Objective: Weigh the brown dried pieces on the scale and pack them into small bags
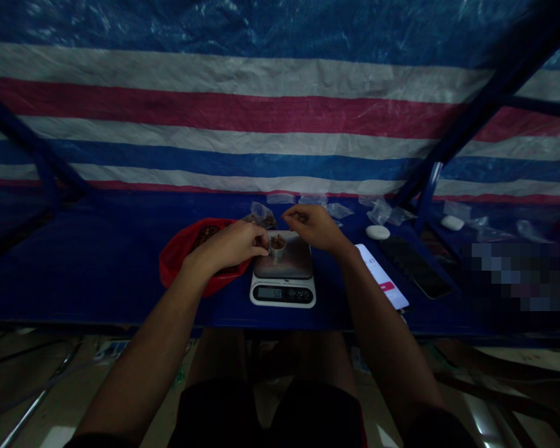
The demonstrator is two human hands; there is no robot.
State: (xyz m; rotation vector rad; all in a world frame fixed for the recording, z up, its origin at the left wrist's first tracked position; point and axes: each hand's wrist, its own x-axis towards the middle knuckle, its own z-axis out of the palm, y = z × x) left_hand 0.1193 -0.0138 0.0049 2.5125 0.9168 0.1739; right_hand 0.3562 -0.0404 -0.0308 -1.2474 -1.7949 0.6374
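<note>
A small digital kitchen scale (282, 275) sits on the blue table in front of me, its display lit. On its steel platform stands a small metal cup (277, 245) filled with brown pieces. My left hand (233, 244) is closed around the cup's left side, fingers touching its rim. My right hand (310, 226) hovers just above and right of the cup, fingertips pinched together on something too small to make out. A red bag (180, 255) of brown pieces lies left of the scale, under my left wrist.
Several small clear plastic bags (308, 205) lie along the table's back edge. Two phones (387, 283) rest right of the scale, with a white oval case (378, 232) behind them. A striped tarp hangs behind the table. Blue frame bars (452, 137) slant down at right.
</note>
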